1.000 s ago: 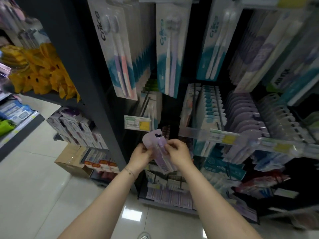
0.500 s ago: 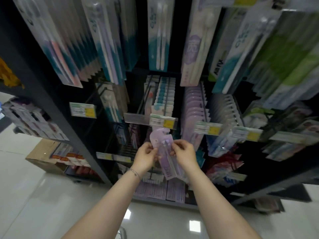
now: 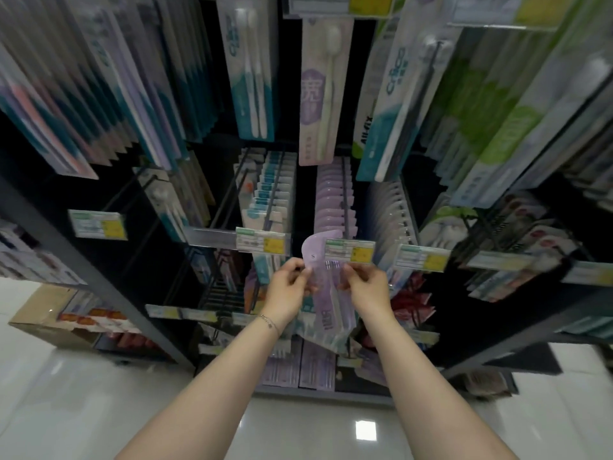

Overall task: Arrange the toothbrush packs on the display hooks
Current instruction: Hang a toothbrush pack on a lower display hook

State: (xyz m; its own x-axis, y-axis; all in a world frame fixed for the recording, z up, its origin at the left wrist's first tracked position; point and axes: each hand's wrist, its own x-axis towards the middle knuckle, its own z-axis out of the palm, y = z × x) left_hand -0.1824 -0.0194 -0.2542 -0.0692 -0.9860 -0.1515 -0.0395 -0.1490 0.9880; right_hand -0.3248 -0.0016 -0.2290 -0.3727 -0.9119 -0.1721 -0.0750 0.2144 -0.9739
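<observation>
A lilac toothbrush pack (image 3: 323,293) hangs between my hands in front of the display. My left hand (image 3: 288,290) pinches its left edge and my right hand (image 3: 365,288) pinches its right edge. The pack's rounded top sits just behind the price tag (image 3: 350,250) at the tip of a hook. That hook (image 3: 346,194) carries a row of matching lilac packs (image 3: 331,200) running back toward the black panel. Whether the pack's hole is on the hook is hidden by the tag.
Neighbouring hooks hold teal-and-white packs (image 3: 272,190) on the left and pale packs (image 3: 391,210) on the right. Long toothbrush packs (image 3: 318,94) hang overhead. Lower rows of packs (image 3: 298,366) sit under my hands. A cardboard box (image 3: 49,323) stands on the glossy floor at left.
My view has swung right along the display, and both hands have lifted the lilac pack up to the price tag of the hook with the lilac row.
</observation>
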